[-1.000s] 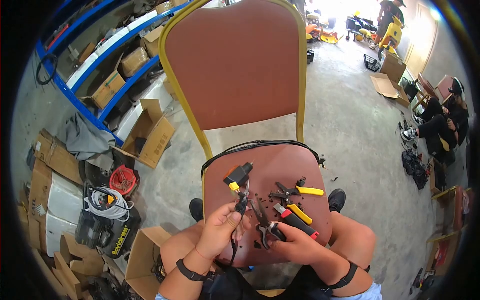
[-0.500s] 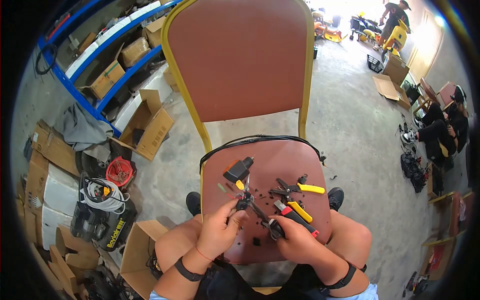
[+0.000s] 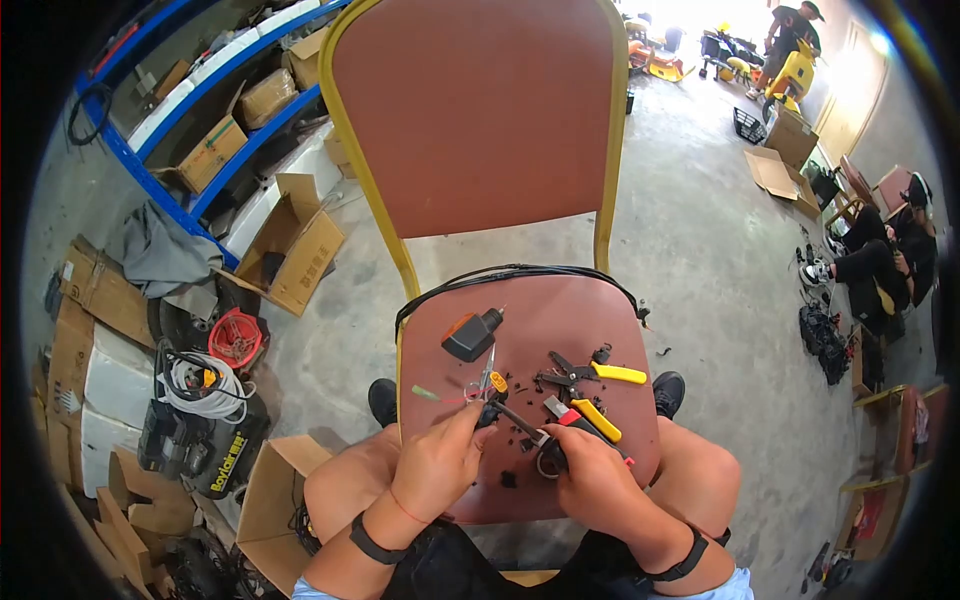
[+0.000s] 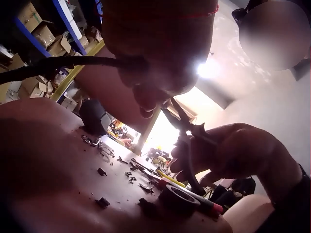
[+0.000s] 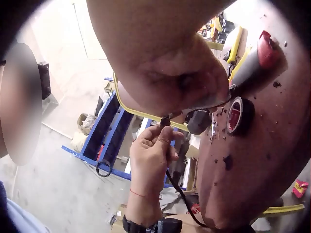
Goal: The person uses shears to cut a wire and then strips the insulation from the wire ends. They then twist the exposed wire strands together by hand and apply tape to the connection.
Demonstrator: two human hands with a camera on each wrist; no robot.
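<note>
Between thumb and fingers, my left hand (image 3: 440,462) pinches a dark cable, which trails below that hand (image 5: 148,167) in the right wrist view. A yellow connector (image 3: 498,381) shows just above its fingertips. My right hand (image 3: 597,478) grips dark-handled scissors or cutters (image 3: 522,424), their blades reaching to the cable at the left fingertips. In the left wrist view the tool (image 4: 182,124) slants between the two hands. A roll of black tape (image 5: 240,116) lies on the seat under the right hand. Yellow-handled pliers (image 3: 618,374) and a red-and-black knife (image 3: 584,428) lie beside the right hand.
An orange and black lamp (image 3: 472,335) and dark scraps lie on the chair seat (image 3: 560,300). A black cable (image 3: 520,270) runs along its rear edge, below the backrest (image 3: 475,110). Cardboard boxes (image 3: 305,255) stand at the left; a person sits at the right.
The right hand's tool has come up to the cable at the left fingertips, its blades now closer together. The left hand has turned, and the yellow connector has shifted right and down.
</note>
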